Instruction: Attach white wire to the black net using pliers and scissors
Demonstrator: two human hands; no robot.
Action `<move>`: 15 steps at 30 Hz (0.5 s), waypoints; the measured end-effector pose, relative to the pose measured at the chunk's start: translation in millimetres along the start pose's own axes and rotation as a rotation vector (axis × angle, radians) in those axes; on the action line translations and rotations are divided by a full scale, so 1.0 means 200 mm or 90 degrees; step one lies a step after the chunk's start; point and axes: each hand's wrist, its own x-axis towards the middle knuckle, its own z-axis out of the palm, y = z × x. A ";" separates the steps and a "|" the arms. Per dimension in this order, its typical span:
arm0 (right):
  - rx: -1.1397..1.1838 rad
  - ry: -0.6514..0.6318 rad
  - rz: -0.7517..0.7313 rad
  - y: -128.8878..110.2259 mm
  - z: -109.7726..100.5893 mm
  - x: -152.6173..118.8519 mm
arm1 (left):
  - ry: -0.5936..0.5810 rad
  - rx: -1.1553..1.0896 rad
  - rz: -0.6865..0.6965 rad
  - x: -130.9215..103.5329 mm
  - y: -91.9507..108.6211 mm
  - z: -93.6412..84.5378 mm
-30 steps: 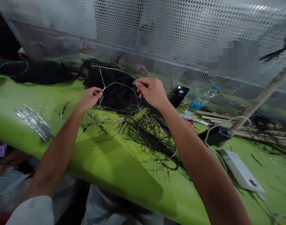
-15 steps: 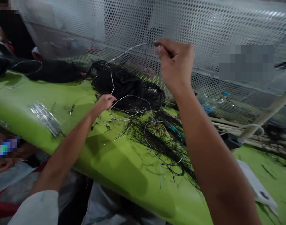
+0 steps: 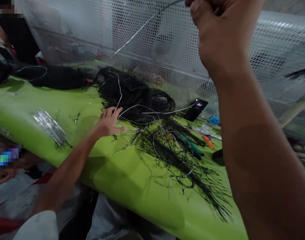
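Observation:
My right hand (image 3: 224,40) is raised high at the upper right, its fingertips pinched on one end of a thin silvery wire (image 3: 139,31). That wire slants down to the left, its other end free above the heap of black netting (image 3: 135,90). Lower down, my left hand (image 3: 108,123) is open, thumb and fingers apart, beside the near edge of the heap. More curled wire (image 3: 140,106) lies just right of it. A looser spread of black net (image 3: 182,163) covers the green surface, with green-handled pliers (image 3: 191,146) lying on it.
A bundle of short silvery wires (image 3: 49,128) lies on the green table (image 3: 122,173). A perforated metal panel (image 3: 142,20) rises behind. A dark phone (image 3: 196,110), a bottle (image 3: 214,120) and an orange-handled tool (image 3: 208,141) sit at right. Another person holds a lit phone (image 3: 5,158) at left.
My right hand has risen and come nearer, lifting the wire away from the heap. My left hand has opened and dropped slightly left.

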 end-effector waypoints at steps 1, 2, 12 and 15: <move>-0.050 0.033 -0.053 0.05 0.00 -0.01 | -0.019 0.020 0.039 -0.07 0.01 0.00; -0.073 0.056 -0.090 0.09 0.01 -0.02 | -0.032 0.041 0.068 -0.13 0.01 0.01; 0.162 0.240 0.246 0.43 0.18 -0.39 | -0.053 0.422 0.254 -0.03 -0.16 0.02; 0.231 0.247 0.318 0.56 0.24 -0.47 | -0.075 0.439 0.303 0.04 -0.15 0.06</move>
